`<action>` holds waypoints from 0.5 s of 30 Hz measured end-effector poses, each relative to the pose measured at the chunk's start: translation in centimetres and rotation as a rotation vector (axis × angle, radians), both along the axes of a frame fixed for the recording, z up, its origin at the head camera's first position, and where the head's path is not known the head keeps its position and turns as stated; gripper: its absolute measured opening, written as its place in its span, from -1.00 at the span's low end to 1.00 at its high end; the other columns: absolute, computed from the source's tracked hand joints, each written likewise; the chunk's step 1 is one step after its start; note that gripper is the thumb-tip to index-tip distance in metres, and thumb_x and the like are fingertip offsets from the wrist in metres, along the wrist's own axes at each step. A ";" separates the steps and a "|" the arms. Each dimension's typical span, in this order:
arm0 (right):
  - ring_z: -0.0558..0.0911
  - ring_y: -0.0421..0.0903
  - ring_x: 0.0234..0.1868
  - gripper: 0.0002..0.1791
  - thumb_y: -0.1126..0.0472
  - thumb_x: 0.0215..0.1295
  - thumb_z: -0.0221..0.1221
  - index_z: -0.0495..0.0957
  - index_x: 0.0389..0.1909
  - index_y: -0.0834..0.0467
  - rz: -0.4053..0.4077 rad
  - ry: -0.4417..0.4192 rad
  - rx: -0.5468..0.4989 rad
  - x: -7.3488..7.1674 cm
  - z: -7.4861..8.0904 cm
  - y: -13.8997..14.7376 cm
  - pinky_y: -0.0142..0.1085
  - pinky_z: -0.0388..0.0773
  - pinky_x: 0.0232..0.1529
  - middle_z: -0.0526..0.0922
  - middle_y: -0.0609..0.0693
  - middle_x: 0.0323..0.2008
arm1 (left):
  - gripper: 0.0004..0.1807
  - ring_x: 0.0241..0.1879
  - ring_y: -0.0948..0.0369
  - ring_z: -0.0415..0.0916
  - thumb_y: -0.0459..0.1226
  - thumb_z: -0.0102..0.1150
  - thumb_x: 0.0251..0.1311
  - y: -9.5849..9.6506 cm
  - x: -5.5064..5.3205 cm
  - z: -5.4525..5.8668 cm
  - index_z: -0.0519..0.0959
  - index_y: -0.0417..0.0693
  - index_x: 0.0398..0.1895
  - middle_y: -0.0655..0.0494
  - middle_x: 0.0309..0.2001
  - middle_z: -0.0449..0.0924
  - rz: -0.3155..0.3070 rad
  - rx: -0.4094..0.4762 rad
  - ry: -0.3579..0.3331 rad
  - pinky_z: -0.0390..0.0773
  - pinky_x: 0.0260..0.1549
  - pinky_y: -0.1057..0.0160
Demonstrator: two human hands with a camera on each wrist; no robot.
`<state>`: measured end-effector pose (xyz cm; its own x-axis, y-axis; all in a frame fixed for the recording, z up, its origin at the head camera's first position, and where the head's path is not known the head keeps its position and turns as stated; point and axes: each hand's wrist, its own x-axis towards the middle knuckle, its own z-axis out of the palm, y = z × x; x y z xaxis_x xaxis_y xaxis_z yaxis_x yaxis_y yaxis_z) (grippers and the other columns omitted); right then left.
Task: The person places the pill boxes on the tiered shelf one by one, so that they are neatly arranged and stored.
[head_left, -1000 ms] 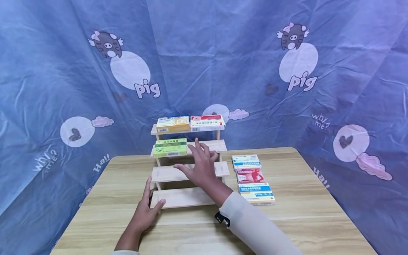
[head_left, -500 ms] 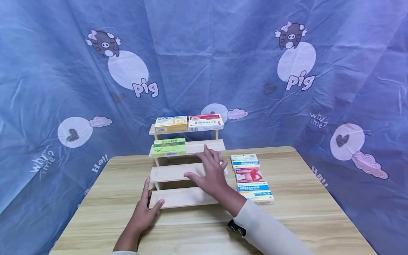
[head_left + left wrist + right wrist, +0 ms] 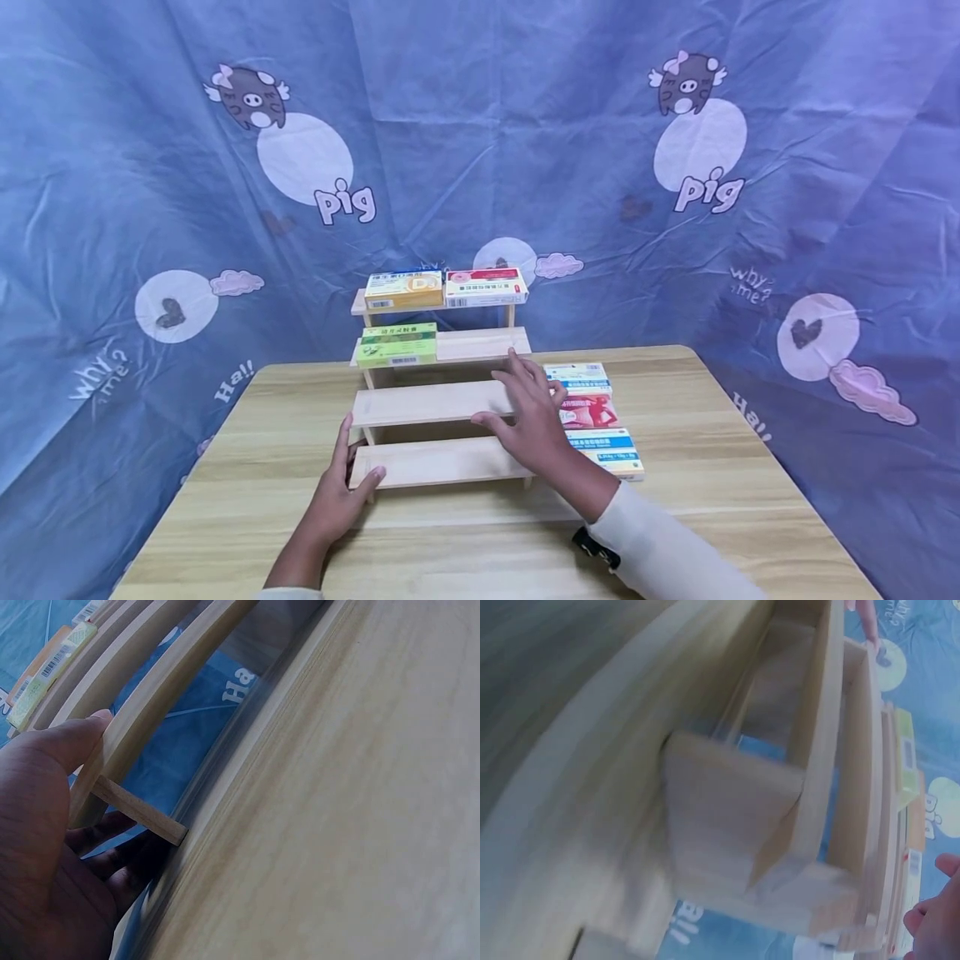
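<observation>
A four-tier wooden step rack (image 3: 427, 463) stands on the table. My left hand (image 3: 335, 500) holds the left end of its lowest step, thumb (image 3: 82, 739) on top and the other fingers around the side and underneath. Above the rack's right end hovers my right hand (image 3: 536, 421), fingers spread and holding nothing. It overlaps the row of medicine boxes to the right, covering part of a red medicine box (image 3: 600, 411). On the second-highest step sits a green medicine box (image 3: 397, 347), at the left. The top step bears a yellow-and-white box (image 3: 403, 292) and a red-and-white box (image 3: 486, 288).
Two blue-and-white medicine boxes lie with the red one in that row: the front box (image 3: 626, 460) and the back box (image 3: 592, 375). Behind the wood-grain table (image 3: 712, 500) hangs a blue curtain (image 3: 480, 150) with pig prints.
My right hand has moved right and slightly down from beside the green box, across the rack's steps toward the boxes on the right. My left hand keeps its hold on the lowest step.
</observation>
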<state>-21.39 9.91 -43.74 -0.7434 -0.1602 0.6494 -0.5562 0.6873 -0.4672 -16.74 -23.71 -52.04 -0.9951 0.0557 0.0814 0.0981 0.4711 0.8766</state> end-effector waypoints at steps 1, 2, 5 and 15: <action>0.44 0.29 0.54 -0.21 -0.09 0.10 0.65 0.66 0.31 0.17 0.001 -0.002 -0.004 0.0 -0.1 0.4 0.40 0.12 0.27 0.42 0.29 0.61 | 0.18 0.52 -0.25 0.48 -0.12 0.30 0.57 0.0 0.0 0.0 -0.44 0.37 0.82 -0.34 0.60 0.38 0.000 0.001 -0.003 0.42 0.47 -0.29; 0.44 0.30 0.53 -0.23 -0.06 0.12 0.64 0.66 0.30 0.18 0.003 -0.006 -0.010 0.1 -0.2 0.8 0.42 0.12 0.28 0.42 0.28 0.61 | 0.18 0.52 -0.25 0.48 -0.12 0.31 0.57 0.0 0.1 0.0 -0.44 0.38 0.82 -0.34 0.60 0.38 0.001 0.001 -0.006 0.42 0.48 -0.29; 0.44 0.33 0.52 -0.31 0.01 0.17 0.62 0.68 0.28 0.18 0.007 -0.020 -0.042 0.2 -0.4 2.1 0.46 0.11 0.31 0.42 0.27 0.61 | 0.18 0.52 -0.26 0.48 -0.11 0.31 0.57 -0.1 0.2 0.0 -0.44 0.38 0.82 -0.35 0.60 0.38 0.005 0.002 -0.010 0.41 0.48 -0.31; 0.48 0.36 0.45 -0.45 0.17 0.23 0.57 0.71 0.22 0.22 -0.024 0.028 -0.066 -0.3 -1.0 6.3 0.42 0.15 0.23 0.46 0.31 0.57 | 0.18 0.52 -0.25 0.48 -0.11 0.30 0.57 0.0 -0.1 0.0 -0.43 0.35 0.83 -0.34 0.60 0.38 0.003 -0.007 0.008 0.39 0.50 -0.31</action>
<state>-21.69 16.21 -44.70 -0.7276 -0.0986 0.6788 -0.5535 0.6689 -0.4962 -16.80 -23.68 -52.07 -0.9946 0.0532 0.0890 0.1036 0.4773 0.8726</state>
